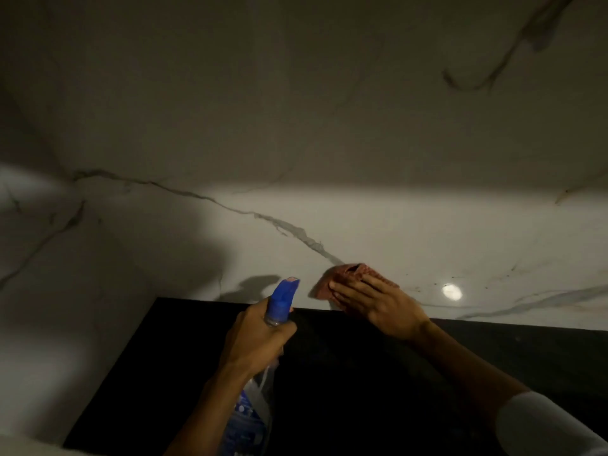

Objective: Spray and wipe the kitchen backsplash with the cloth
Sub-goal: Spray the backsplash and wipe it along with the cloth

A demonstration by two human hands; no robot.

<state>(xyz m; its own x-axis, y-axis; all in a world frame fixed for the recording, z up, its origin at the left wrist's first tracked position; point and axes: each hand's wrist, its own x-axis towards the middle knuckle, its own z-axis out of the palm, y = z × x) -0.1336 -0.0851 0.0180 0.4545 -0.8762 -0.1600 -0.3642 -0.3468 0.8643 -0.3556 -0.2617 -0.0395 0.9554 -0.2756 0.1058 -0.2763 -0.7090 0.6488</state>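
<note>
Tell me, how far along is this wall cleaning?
Midway at best. The left hand grips the spray bottle, so spraying seems begun, though no wetness shows. The right hand presses the cloth flat on the backsplash, low by the counter: wiping is in hand. The dark specks right of the cloth look still to do.

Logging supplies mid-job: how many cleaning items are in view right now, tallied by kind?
Blue-headed clear plastic spray bottle: 1, gripped by the left hand
Reddish-brown ribbed cloth: 1, pressed flat against the white veined marble backsplash by the right hand
Total: 2
</note>
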